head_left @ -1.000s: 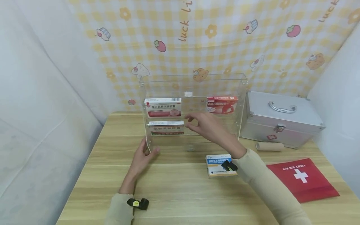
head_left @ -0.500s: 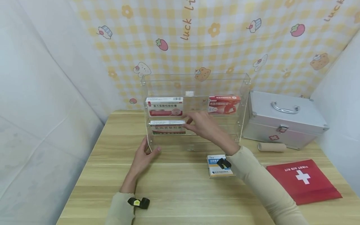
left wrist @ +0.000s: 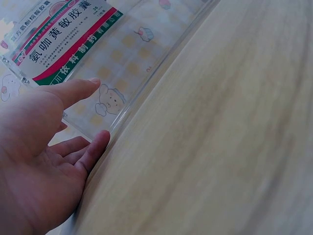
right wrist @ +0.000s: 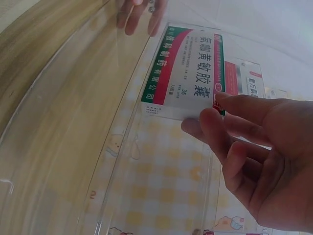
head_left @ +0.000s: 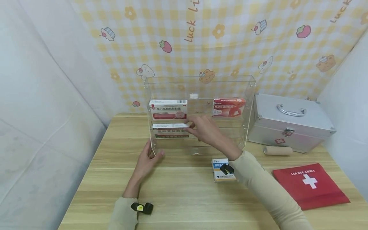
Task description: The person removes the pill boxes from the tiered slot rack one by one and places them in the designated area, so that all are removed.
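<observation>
A clear acrylic rack (head_left: 172, 147) stands against the back curtain. My left hand (head_left: 146, 163) holds its lower left corner, thumb in front and fingers at the side. On the lower left shelf lies a white, red and green medicine box (right wrist: 183, 68). My right hand (head_left: 205, 127) pinches that box at its right end, near the upper corner, with the other fingers bent beneath. Directly above sits a white and pink medicine box (head_left: 169, 110). A red medicine box (head_left: 229, 107) occupies the right of the same upper shelf.
A blue and white medicine box (head_left: 217, 174) lies on the table under my right forearm, partly covered. To the right are a silver case (head_left: 290, 118) with a handle, a tan roll (head_left: 277, 150) and a red first aid pouch (head_left: 310, 188).
The white, red and green box has shifted slightly left on its shelf, with my right hand at its end. My left hand stays on the rack's corner.
</observation>
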Motion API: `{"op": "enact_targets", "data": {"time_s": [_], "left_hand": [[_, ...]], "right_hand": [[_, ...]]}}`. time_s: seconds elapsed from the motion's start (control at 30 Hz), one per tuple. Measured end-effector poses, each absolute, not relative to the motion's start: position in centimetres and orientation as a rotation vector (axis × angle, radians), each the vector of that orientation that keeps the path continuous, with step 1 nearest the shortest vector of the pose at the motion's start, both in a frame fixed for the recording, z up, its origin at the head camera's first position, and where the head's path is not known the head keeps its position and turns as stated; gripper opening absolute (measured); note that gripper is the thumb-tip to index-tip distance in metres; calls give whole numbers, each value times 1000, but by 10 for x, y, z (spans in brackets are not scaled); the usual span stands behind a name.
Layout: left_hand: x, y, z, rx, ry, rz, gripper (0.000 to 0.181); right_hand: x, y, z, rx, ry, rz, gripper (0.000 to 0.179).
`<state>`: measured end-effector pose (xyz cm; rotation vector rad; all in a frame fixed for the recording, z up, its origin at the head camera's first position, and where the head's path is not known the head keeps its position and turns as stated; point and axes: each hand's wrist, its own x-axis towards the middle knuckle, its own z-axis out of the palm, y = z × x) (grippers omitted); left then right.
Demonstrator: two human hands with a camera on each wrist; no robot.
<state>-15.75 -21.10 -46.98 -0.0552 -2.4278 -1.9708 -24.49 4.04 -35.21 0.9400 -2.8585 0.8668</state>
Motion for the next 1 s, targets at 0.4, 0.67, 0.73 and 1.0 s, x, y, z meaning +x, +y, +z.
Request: {"op": "enact_targets", "data": {"time_s": [0.4, 0.67, 0.73, 1.0], "left_hand": [[-155, -211, -466, -48, -2452, -1949, 79], [-155, -211, -465, -65, -2454, -1956, 80], [-155, -211, -465, -63, -2460, -1957, 81], [-166, -218, -499, -72, -2433, -1902, 81]], "right_hand": [[-246, 40, -350, 871, -2866, 965, 24], [-245, 44, -337, 910, -2736, 1059, 22], [-244, 45, -330, 908, -2728, 1043, 24], [-237, 56, -297, 866, -2652, 994, 26]]}}
